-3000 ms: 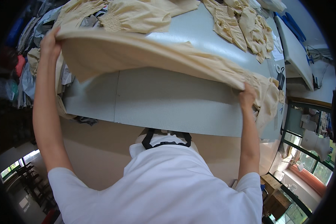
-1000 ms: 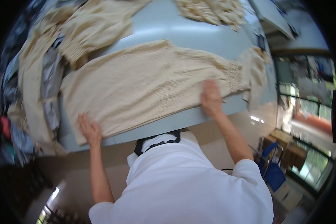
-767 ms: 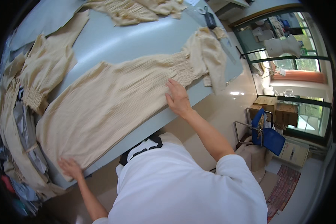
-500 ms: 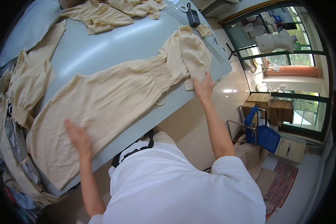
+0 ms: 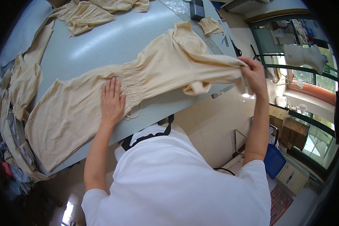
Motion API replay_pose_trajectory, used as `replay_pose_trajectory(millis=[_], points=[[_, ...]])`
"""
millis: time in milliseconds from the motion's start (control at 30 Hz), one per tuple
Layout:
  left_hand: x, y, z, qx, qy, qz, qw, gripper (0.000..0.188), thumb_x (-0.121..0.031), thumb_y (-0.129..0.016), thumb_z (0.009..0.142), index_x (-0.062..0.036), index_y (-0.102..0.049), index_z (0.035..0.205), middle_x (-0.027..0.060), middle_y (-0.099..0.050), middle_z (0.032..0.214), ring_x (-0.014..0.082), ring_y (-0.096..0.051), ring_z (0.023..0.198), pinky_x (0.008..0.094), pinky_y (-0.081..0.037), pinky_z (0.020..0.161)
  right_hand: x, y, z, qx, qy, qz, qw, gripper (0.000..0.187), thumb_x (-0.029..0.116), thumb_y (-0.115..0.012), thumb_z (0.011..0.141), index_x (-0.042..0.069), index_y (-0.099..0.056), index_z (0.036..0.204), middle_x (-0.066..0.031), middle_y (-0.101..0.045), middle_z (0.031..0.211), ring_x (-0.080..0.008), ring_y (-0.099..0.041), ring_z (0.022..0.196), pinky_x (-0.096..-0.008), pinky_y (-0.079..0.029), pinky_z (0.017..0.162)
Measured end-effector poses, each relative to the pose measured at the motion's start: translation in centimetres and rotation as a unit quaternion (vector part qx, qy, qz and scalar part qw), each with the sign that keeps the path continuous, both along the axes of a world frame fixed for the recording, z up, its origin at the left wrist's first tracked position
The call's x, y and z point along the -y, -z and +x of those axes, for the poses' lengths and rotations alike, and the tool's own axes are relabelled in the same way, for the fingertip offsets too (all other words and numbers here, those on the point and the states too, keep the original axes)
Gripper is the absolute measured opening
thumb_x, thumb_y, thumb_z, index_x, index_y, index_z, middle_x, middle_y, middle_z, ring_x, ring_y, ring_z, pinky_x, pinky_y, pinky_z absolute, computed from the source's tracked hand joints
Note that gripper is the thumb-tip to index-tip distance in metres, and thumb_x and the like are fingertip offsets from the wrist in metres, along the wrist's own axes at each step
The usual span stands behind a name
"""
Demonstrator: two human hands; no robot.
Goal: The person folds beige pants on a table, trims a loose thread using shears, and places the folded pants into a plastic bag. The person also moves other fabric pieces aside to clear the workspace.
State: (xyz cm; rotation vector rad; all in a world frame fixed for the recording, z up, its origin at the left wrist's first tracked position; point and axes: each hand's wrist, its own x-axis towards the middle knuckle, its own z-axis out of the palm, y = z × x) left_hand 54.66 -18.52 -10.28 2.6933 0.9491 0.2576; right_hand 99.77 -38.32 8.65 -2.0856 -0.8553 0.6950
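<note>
A long cream dress (image 5: pixel 83 101) with a gathered, elasticated waist lies across the pale blue table. My left hand (image 5: pixel 113 101) rests flat on the skirt just below the waist, fingers stretched out. At the right, my right hand (image 5: pixel 254 75) grips the end of the dress's upper part and holds it lifted past the table's edge. The cloth is stretched between that hand and the waist. A thin cord loop (image 5: pixel 133 113) hangs out beside the waist at the near edge.
More cream garments lie at the far side (image 5: pixel 83 17) and at the left (image 5: pixel 24 83). Near the far right corner are a dark grey box-shaped device (image 5: pixel 196 10), a small gathered cream piece (image 5: pixel 210 25), a clear ruler (image 5: pixel 211 43) and black-handled scissors (image 5: pixel 236 49). A blue chair (image 5: pixel 274 160) stands beyond.
My left hand has moved right from the lower skirt to beside the waist. My right hand has taken the upper part of the dress, lifting and pulling it out to the right.
</note>
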Motion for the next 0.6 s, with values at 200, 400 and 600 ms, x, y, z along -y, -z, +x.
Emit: replay_pose_trajectory(millis=[200,400,600], points=[[-0.3,-0.5,-2.4,-0.038,0.014,0.019,0.999,0.059,-0.027,-0.048,0.095,-0.0057,-0.035,0.148,0.0159,-0.030,0.156,0.0346,-0.025,0.145,0.0480,-0.015,0.119,5.3,2.5,1.6,0.124,-0.300,-0.391,0.861,0.029,0.021,-0.063,0.079,0.000,-0.068,0.099,-0.0166,-0.068,0.079,-0.0279,-0.065,0.072,-0.0374,-0.051,0.068],[0.1,-1.3,0.5,0.082,-0.023,-0.018,0.996,0.051,-0.011,-0.052,0.091,-0.0004,-0.045,0.140,0.0182,-0.038,0.150,0.0370,-0.032,0.140,0.0487,-0.022,0.117,-1.1,10.2,-4.1,0.033,-0.003,-0.051,0.998,0.049,0.038,-0.069,0.083,-0.001,-0.064,0.112,-0.0165,-0.070,0.096,-0.0290,-0.066,0.091,-0.0368,-0.051,0.084],[0.3,-1.1,5.6,0.052,-0.011,0.021,0.998,0.050,-0.014,-0.050,0.094,-0.0007,-0.043,0.141,0.0164,-0.037,0.151,0.0350,-0.032,0.141,0.0484,-0.021,0.118,-6.5,13.5,-9.5,0.372,-0.044,-0.118,0.920,0.035,0.028,-0.057,0.096,-0.001,-0.062,0.115,-0.0096,-0.069,0.102,-0.0190,-0.065,0.084,-0.0319,-0.052,0.078]])
